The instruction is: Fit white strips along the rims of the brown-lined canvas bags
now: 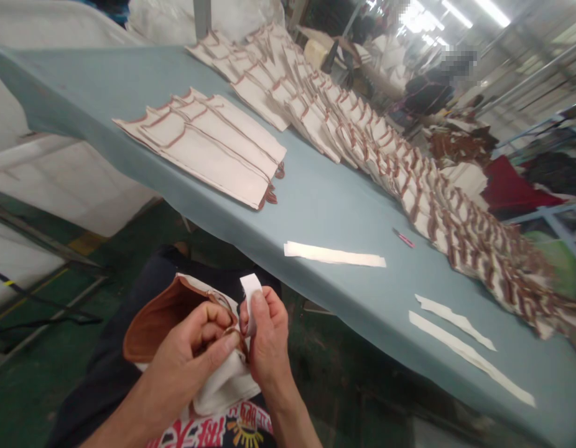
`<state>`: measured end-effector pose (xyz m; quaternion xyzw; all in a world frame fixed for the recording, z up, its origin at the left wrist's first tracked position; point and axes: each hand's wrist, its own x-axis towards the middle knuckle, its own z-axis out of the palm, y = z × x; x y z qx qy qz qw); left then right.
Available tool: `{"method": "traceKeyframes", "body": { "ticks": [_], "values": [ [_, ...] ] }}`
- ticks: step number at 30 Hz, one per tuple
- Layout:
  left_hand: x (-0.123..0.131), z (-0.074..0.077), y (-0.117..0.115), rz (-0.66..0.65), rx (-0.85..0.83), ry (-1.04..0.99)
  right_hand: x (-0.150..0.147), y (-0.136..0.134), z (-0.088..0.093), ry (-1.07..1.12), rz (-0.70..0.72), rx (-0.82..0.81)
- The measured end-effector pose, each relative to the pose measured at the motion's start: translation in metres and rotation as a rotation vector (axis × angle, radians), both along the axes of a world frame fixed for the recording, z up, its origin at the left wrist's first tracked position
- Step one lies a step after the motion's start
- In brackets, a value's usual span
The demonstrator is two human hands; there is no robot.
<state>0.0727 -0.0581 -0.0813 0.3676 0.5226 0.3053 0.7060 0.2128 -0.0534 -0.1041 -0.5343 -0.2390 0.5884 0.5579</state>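
Observation:
On my lap lies a cream fabric piece with brown lining [160,311], like an unfinished bag, its brown inside partly turned outward. My left hand [199,342] is closed, pinching the fabric's edge near the brown trim. Close beside it, my right hand [267,323] grips a short white strip [251,285] between thumb and fingers, its end sticking up. The right fingers also sit against the fabric edge; whether they hold it too is hidden.
The blue-green table [316,193] slants across in front of me. A small stack of cream pieces [213,149] lies on it, with long overlapping rows of similar pieces [362,134] behind. White strips [334,254] and a small pink-handled tool [404,238] rest nearer. A person [428,90] is in the background.

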Motion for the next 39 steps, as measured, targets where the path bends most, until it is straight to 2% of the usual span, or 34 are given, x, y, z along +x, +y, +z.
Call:
{"method": "traceKeyframes", "body": {
  "ticks": [3, 8, 14, 19, 27, 39],
  "values": [
    [-0.007, -0.009, 0.005, -0.069, -0.012, 0.054, -0.002, -0.002, -0.001, -0.001, 0.045, -0.041],
    [-0.017, -0.013, -0.005, -0.046, 0.250, 0.215, 0.005, -0.006, 0.006, -0.126, 0.058, -0.017],
    [-0.022, -0.009, 0.000, -0.045, 0.342, 0.208, 0.023, -0.026, 0.041, -0.152, 0.264, -0.017],
    [-0.023, 0.003, 0.004, -0.053, 0.448, 0.228, 0.025, -0.029, 0.061, -0.360, 0.346, -0.043],
    [-0.026, 0.009, 0.003, -0.042, 0.452, 0.186, 0.019, -0.024, 0.065, -0.486, 0.337, -0.066],
    [-0.026, 0.013, 0.007, -0.041, 0.483, 0.188, 0.015, -0.023, 0.067, -0.527, 0.306, -0.077]
  ]
}}
